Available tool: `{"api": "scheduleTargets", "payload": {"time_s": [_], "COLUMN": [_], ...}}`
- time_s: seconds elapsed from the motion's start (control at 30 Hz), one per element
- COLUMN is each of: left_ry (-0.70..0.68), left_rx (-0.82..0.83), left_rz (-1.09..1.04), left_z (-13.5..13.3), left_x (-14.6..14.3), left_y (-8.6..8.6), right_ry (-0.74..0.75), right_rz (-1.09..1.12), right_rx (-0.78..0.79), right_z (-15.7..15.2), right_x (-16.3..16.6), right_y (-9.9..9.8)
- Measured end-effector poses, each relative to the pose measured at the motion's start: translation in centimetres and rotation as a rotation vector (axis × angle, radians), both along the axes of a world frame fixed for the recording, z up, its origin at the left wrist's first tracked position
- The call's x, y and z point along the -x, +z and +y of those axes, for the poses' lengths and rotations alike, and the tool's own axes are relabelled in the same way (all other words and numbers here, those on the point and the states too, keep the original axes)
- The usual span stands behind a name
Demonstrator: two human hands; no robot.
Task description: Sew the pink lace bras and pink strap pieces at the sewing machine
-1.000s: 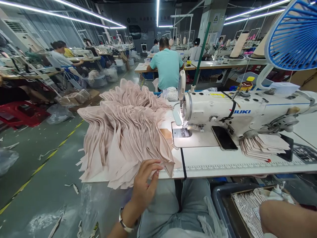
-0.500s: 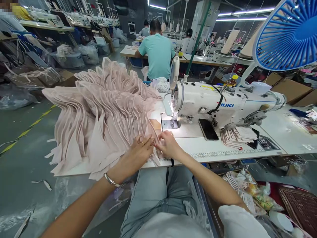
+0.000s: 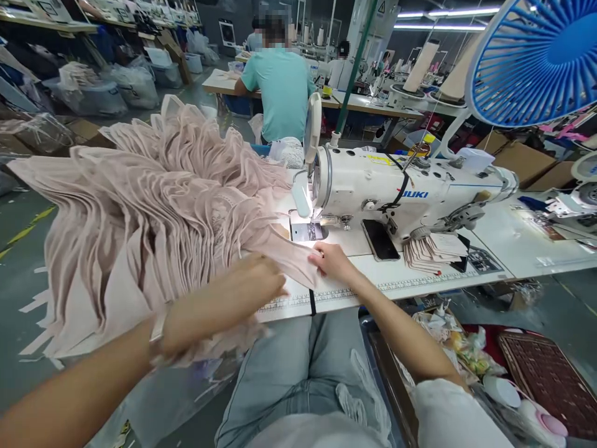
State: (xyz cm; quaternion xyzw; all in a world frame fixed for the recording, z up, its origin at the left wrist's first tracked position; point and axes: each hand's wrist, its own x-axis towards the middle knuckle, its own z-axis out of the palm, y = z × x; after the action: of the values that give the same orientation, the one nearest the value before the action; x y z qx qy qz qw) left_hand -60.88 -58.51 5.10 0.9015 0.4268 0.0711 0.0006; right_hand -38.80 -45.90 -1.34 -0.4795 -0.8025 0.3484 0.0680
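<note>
Just in front of the needle plate point(image 3: 303, 231) of the sewing machine point(image 3: 368, 180), one pink piece point(image 3: 295, 256) stretches from the right side of the pink pile point(image 3: 140, 230) to the right hand point(image 3: 332, 262), whose thumb and fingers pinch its end. The left hand point(image 3: 252, 280), blurred, hangs before the pile's near edge; whether it grips any cloth I cannot tell. To do this well, the pinch should be light and close to the border, since such thin fabric (it looks sheer in places) would probably pull out of shape if tugged. Drawing low along the counter point(image 3: 499, 239) seems better than lifting, and a flat left palm could restrain the neighbouring layers, packed closely enough to drag. The phone point(image 3: 381, 239) beside the machine is best avoided by any trailing corner.
</note>
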Motion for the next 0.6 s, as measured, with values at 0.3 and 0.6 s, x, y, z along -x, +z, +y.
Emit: {"api": "scheduleTargets", "payload": {"time_s": [0.3,0.6], "left_ry": [0.208,0.500], "left_rx": [0.218,0.289], "left_rz": [0.169,-0.137], "left_z": [10.7,16.2], "left_x": [-3.6,-4.7], "left_y": [-2.6,-3.9], "right_ry": [0.150,0.395], "right_rz": [-0.265,-0.248], "right_rx": [-0.316,-0.492], "right_z": [-2.4,0.1], "right_x": [0.8,1.3], "right_y": [-0.5,-1.6]}}
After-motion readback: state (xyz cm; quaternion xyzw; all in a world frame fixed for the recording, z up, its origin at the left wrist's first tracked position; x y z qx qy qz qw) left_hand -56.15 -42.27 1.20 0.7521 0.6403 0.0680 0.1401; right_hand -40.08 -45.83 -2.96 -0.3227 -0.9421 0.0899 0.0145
